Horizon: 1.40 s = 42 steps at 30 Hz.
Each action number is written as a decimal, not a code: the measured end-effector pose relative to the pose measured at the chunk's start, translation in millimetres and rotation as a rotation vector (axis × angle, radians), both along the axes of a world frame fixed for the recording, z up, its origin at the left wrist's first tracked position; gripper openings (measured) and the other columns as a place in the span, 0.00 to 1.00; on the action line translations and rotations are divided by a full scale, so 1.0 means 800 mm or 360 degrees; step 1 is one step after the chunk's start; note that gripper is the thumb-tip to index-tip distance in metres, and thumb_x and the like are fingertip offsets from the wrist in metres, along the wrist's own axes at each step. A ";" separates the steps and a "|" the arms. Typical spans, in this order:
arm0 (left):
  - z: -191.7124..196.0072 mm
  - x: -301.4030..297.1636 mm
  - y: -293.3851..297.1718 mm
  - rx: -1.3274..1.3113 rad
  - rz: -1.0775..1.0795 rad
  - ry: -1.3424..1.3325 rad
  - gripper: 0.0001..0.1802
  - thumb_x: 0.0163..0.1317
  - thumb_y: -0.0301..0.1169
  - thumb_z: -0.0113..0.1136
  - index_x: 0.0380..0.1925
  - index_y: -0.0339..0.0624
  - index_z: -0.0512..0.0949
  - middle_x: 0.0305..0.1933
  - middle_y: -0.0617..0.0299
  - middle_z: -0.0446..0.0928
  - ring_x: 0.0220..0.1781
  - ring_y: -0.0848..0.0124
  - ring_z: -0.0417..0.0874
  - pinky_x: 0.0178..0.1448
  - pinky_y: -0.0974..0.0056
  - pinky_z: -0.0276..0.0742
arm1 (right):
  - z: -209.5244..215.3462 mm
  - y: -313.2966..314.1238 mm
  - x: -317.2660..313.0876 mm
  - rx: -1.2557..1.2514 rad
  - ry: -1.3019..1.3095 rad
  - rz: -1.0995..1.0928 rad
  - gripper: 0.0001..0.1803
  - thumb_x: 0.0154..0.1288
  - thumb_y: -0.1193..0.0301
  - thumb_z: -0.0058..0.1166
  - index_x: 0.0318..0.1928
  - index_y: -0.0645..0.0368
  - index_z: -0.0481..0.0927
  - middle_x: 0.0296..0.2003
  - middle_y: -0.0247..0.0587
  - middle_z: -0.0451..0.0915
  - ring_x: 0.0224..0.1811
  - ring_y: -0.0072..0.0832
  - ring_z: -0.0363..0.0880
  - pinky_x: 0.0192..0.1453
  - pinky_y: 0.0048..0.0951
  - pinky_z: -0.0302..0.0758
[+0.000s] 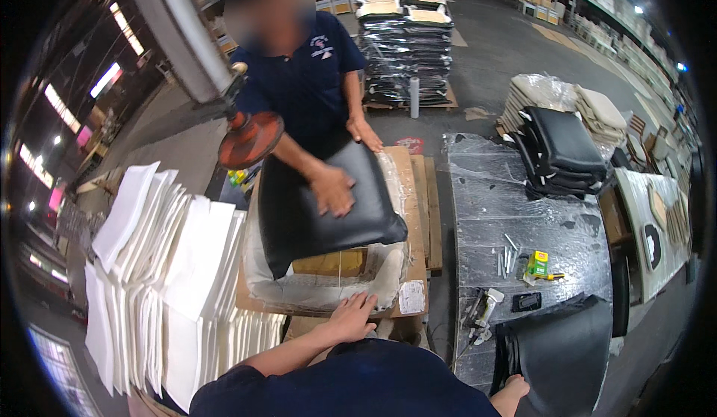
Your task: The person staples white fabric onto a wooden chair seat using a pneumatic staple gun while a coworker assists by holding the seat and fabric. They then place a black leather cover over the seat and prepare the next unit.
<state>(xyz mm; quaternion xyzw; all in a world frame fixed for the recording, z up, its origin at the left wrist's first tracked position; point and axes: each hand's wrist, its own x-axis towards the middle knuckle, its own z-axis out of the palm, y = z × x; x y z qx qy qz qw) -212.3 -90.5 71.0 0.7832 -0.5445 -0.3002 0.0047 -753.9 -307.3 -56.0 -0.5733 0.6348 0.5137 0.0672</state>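
Table (474,223) at my two o'clock; white pads (190,260) stacked at ten. Frame (386,273) at eleven, the black seat (373,211) on it under a co-worker's hands (334,190). Black sheets (564,346) on the table, three o'clock. My hands are apart: left hand (348,321) flat at the frame's near edge, right hand (511,388) curled at the sheets' edge, grip cannot be told.

Holds the bare left forearm (295,350) aslant, with the left grip (349,318) palm-down and loosely spread; holds the right grip (516,385) low, out to the right, partly curled.
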 end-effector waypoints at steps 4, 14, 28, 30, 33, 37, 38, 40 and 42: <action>0.001 -0.001 0.008 0.0050 0.0047 -0.0001 0.49 0.75 0.49 0.65 0.86 0.41 0.54 0.88 0.36 0.58 0.90 0.39 0.57 0.89 0.36 0.55 | 0.015 0.012 0.018 -0.0404 -0.0213 -0.0322 0.21 0.82 0.63 0.46 0.59 0.52 0.92 0.58 0.45 0.92 0.61 0.41 0.92 0.61 0.45 0.89; -0.002 -0.002 0.000 0.0009 0.0177 0.0149 0.48 0.74 0.49 0.66 0.85 0.42 0.58 0.88 0.36 0.58 0.86 0.36 0.63 0.85 0.37 0.64 | 0.025 0.028 0.022 -0.0559 -0.0456 -0.0089 0.20 0.77 0.66 0.59 0.63 0.58 0.86 0.59 0.52 0.89 0.63 0.44 0.88 0.68 0.47 0.81; 0.001 -0.024 -0.020 -0.0193 -0.0043 -0.0007 0.41 0.74 0.45 0.68 0.82 0.44 0.66 0.88 0.28 0.50 0.79 0.24 0.68 0.82 0.36 0.70 | 0.003 0.010 0.040 -0.0471 -0.0287 0.0211 0.19 0.82 0.62 0.54 0.64 0.48 0.89 0.62 0.42 0.89 0.69 0.36 0.86 0.70 0.51 0.76; -0.008 -0.026 -0.012 -0.0179 -0.0059 0.0012 0.40 0.74 0.45 0.67 0.80 0.43 0.67 0.88 0.28 0.50 0.78 0.24 0.71 0.80 0.37 0.72 | 0.012 0.004 0.056 -0.0470 -0.0318 0.0222 0.19 0.81 0.61 0.54 0.64 0.49 0.88 0.62 0.42 0.89 0.68 0.36 0.86 0.69 0.51 0.76; -0.006 -0.028 -0.026 -0.0179 -0.0142 -0.0069 0.38 0.74 0.45 0.66 0.78 0.40 0.70 0.87 0.26 0.52 0.75 0.25 0.74 0.78 0.37 0.76 | 0.018 -0.003 0.072 -0.0489 -0.0372 0.0198 0.20 0.81 0.59 0.54 0.65 0.49 0.87 0.61 0.41 0.89 0.67 0.36 0.86 0.67 0.50 0.77; -0.010 -0.029 -0.013 -0.0214 -0.0094 -0.0003 0.40 0.69 0.43 0.71 0.78 0.41 0.71 0.85 0.22 0.53 0.73 0.23 0.75 0.74 0.35 0.78 | 0.025 -0.010 0.082 -0.0499 -0.0359 0.0214 0.21 0.80 0.58 0.55 0.66 0.50 0.86 0.61 0.40 0.89 0.66 0.35 0.87 0.64 0.50 0.77; -0.012 -0.028 -0.010 -0.0227 -0.0098 -0.0004 0.40 0.69 0.43 0.70 0.78 0.42 0.71 0.86 0.23 0.52 0.74 0.23 0.73 0.75 0.35 0.77 | 0.025 -0.010 0.083 -0.0489 -0.0357 0.0216 0.21 0.80 0.57 0.55 0.66 0.50 0.86 0.60 0.40 0.89 0.65 0.35 0.87 0.64 0.49 0.77; -0.014 -0.026 -0.005 -0.0251 -0.0107 -0.0006 0.40 0.70 0.43 0.70 0.79 0.43 0.70 0.87 0.25 0.49 0.76 0.22 0.71 0.77 0.34 0.75 | 0.027 -0.012 0.081 -0.0479 -0.0365 0.0210 0.22 0.80 0.56 0.55 0.66 0.50 0.86 0.60 0.39 0.89 0.65 0.35 0.87 0.62 0.49 0.78; -0.015 -0.023 -0.002 -0.0227 -0.0111 0.0006 0.40 0.71 0.44 0.69 0.80 0.45 0.69 0.88 0.26 0.49 0.77 0.21 0.70 0.77 0.33 0.75 | 0.025 -0.010 0.082 -0.0462 -0.0376 0.0198 0.23 0.80 0.56 0.56 0.67 0.50 0.85 0.60 0.39 0.89 0.64 0.35 0.88 0.61 0.49 0.78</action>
